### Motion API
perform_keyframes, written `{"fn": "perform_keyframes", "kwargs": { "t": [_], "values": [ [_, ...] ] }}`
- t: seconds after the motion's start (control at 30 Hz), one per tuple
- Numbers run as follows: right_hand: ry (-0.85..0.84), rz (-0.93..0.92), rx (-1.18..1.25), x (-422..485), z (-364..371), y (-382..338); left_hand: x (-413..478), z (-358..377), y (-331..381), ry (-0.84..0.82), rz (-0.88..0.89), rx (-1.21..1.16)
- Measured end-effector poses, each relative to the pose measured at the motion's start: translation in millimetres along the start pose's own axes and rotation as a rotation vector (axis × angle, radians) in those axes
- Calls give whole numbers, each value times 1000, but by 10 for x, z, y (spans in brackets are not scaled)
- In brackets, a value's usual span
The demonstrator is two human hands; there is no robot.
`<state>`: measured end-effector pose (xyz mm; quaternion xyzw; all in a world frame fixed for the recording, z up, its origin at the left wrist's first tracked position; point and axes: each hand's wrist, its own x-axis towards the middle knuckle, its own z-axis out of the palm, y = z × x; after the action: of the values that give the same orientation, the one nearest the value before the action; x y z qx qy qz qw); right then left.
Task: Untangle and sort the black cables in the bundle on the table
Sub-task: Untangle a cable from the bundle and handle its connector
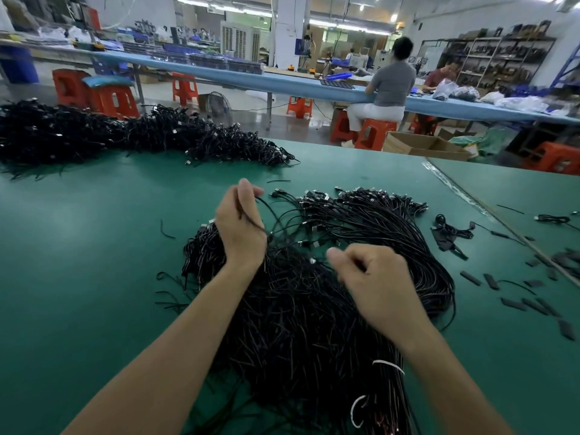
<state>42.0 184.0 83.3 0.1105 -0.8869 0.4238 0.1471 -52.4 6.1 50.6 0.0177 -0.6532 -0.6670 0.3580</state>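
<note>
Most of the bundle lies tangled on the green table before me, so I judge the sorting barely begun. My left hand grips one black cable drawn from it. My right hand curls over the heap, and I cannot tell whether it holds a strand.

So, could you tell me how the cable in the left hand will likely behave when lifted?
Probably floppy: the cable curves loosely from the left hand. Likely light, being thin. It may snag, since it runs into the tangled bundle.
</note>
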Motion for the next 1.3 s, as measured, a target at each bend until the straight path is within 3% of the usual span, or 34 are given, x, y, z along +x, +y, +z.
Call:
{"fn": "perform_keyframes", "kwargs": {
  "t": [0.07, 0.17, 0.23, 0.33, 0.4, 0.5, 0.6, 0.7, 0.83, 0.93, 1.03, 1.1, 1.23, 1.3],
  "values": [
    [93, 117, -110, 79, -77, 199, 116, -67, 98, 35, 143, 120],
    [119, 272, -369, 120, -181, 464, 98, -135, 93, -102, 252, 454],
    [4, 362, -589, 113, -206, 553, 20, -187, 51, -223, 353, 673],
    [-223, 314, -867, 99, -146, 489, -109, -172, 81, -486, 416, 698],
    [-282, 166, -758, 96, -38, 324, -178, -113, 96, -579, 477, 731],
    [-294, 36, -329, 46, 111, 68, -226, -37, 129, -591, 542, 764],
    [-257, 36, 37, -52, 151, -23, -226, 6, 197, -580, 528, 696],
    [-174, 94, 138, -62, 102, 24, -215, -11, 228, -535, 532, 678],
    [35, 186, -53, 36, -3, 236, -159, -133, 206, -668, 375, 650],
    [248, 235, 9, 109, -85, 408, -100, -236, 162, -864, 170, 678],
    [340, 288, 93, 146, -95, 516, -122, -306, 167, -999, -70, 573],
    [353, 297, 120, 161, -67, 555, -174, -355, 218, -1098, -217, 439],
    [315, 287, 180, 221, 32, 592, -322, -458, 365, -1512, -537, -12],
    [242, 247, 167, 255, 117, 573, -379, -453, 448, -1548, -609, -287]
  ]
}}
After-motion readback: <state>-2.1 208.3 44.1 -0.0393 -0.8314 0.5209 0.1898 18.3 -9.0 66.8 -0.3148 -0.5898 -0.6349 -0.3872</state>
